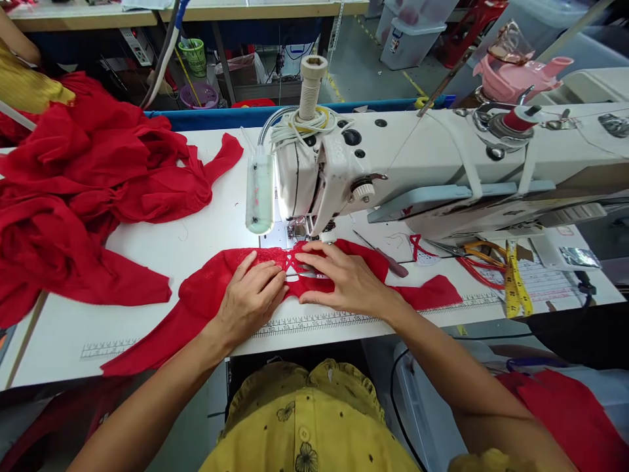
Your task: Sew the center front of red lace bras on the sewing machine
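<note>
A long red fabric piece with criss-cross lacing at its middle lies across the table edge, its upper edge at the sewing machine's needle area. My left hand rests flat on the fabric just left of the lacing, its fingers extended. On the right, my right hand touches the fabric beside the lacing, with thumb and fingers spread apart around a gap in the cloth. The white sewing machine stands directly behind both hands.
Red cloth is heaped on the table's left. To the right are a seam tool, orange-handled scissors, a yellow measuring tape and papers. A ruler strip runs along the front edge. Another person's arm shows upper left.
</note>
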`<act>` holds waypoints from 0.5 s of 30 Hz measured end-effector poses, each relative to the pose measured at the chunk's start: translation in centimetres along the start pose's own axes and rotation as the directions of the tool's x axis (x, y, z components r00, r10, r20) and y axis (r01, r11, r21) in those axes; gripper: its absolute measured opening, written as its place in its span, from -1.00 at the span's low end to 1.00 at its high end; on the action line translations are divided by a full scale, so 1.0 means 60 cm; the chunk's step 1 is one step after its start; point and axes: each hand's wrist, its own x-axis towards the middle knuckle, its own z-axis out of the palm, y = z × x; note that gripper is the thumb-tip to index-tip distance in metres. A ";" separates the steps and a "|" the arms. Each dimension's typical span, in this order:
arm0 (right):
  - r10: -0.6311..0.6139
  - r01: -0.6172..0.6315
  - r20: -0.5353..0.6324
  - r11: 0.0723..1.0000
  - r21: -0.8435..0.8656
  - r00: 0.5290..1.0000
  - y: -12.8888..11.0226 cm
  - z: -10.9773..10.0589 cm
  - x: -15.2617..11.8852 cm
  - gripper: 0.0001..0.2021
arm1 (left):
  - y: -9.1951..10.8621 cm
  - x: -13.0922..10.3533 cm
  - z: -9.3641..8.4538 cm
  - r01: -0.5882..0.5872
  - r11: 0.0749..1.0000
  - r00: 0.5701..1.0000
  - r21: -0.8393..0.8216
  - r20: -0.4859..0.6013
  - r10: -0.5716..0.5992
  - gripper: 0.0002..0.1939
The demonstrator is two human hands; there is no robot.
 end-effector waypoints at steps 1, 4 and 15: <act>0.046 -0.046 -0.017 0.999 -0.015 0.999 -0.007 -0.005 -0.001 -0.34 | 0.000 0.000 0.000 -0.003 1.000 1.000 0.003 -0.006 0.003 -0.81; 0.180 -0.180 -0.015 0.979 -0.093 0.984 -0.028 -0.018 -0.001 -0.49 | 0.000 0.000 -0.001 -0.016 1.000 1.000 0.011 -0.021 0.016 -0.82; 0.178 -0.175 0.144 0.984 -0.033 0.973 -0.060 -0.001 0.022 -0.83 | 0.001 0.001 0.001 -0.020 0.999 0.999 0.029 -0.043 0.021 -0.84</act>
